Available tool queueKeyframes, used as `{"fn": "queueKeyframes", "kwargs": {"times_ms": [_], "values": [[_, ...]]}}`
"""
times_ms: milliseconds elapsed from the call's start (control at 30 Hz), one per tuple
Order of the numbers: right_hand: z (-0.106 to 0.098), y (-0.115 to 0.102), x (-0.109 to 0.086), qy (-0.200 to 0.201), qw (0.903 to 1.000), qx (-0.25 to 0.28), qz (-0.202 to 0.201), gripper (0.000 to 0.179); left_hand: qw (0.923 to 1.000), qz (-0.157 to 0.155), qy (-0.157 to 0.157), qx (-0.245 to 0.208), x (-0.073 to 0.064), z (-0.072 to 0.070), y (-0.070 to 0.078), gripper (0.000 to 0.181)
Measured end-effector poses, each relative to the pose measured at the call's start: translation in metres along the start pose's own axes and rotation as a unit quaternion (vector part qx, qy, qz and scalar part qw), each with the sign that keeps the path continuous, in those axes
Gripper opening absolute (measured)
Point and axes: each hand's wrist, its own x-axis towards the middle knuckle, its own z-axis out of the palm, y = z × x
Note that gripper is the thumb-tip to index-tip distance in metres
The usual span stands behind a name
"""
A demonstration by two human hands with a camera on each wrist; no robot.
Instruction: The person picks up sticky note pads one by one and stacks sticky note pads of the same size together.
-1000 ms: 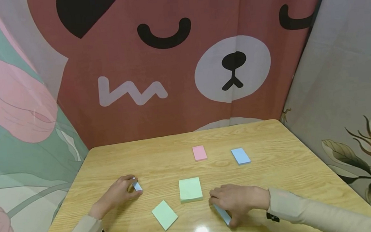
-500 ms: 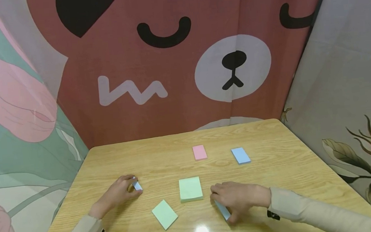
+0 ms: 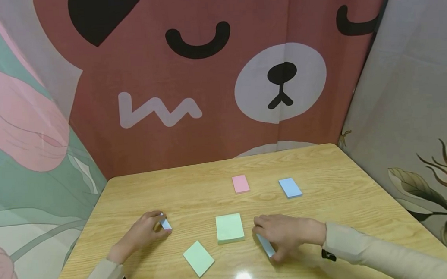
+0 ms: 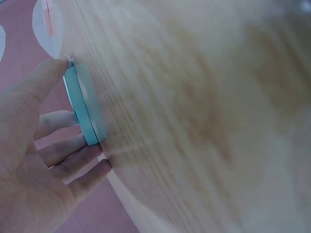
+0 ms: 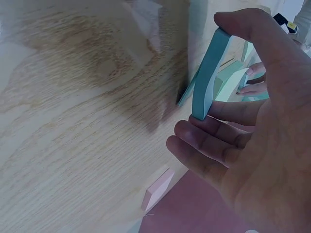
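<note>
On the left of the table, the left hand (image 3: 142,231) pinches a small blue sticky note pad (image 3: 165,223) between thumb and fingers. In the left wrist view that pad (image 4: 81,104) stands with an edge at the tabletop. The right hand (image 3: 286,234) grips another blue sticky note pad (image 3: 266,245), thumb at one end and fingers at the other. Seen from the right wrist, this pad (image 5: 209,75) is tilted; whether it touches the table I cannot tell. A square green sticky note pad (image 3: 229,228) lies between the hands, a smaller green pad (image 3: 198,259) nearer the front.
Farther back on the wooden table (image 3: 180,185) lie a pink sticky note pad (image 3: 240,184) and a blue pad (image 3: 290,188). A curtain with a bear's face (image 3: 219,83) hangs behind the table's back edge. Patterned cloths hang at both sides.
The right hand has shifted slightly away from the front edge, taking its blue pad along. The left hand and the pads lying on the table have stayed put.
</note>
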Motion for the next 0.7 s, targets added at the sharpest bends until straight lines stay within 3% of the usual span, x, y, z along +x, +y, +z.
{"fn": "queueKeyframes", "kwargs": {"times_ms": [300,567,700], "values": [[0.002,0.006,0.004,-0.002,0.9994,0.014,0.030,0.071,0.9999,-0.011,-0.006,0.002,-0.001,0.000,0.002,0.058],[0.009,0.017,0.011,0.037,0.9983,0.011,0.045,0.071,0.9998,-0.017,-0.005,0.006,-0.001,0.001,0.002,0.058],[0.010,0.022,0.014,0.038,0.9975,0.023,0.056,0.070,0.9999,-0.011,-0.001,0.006,0.000,0.001,0.002,0.058]]}}
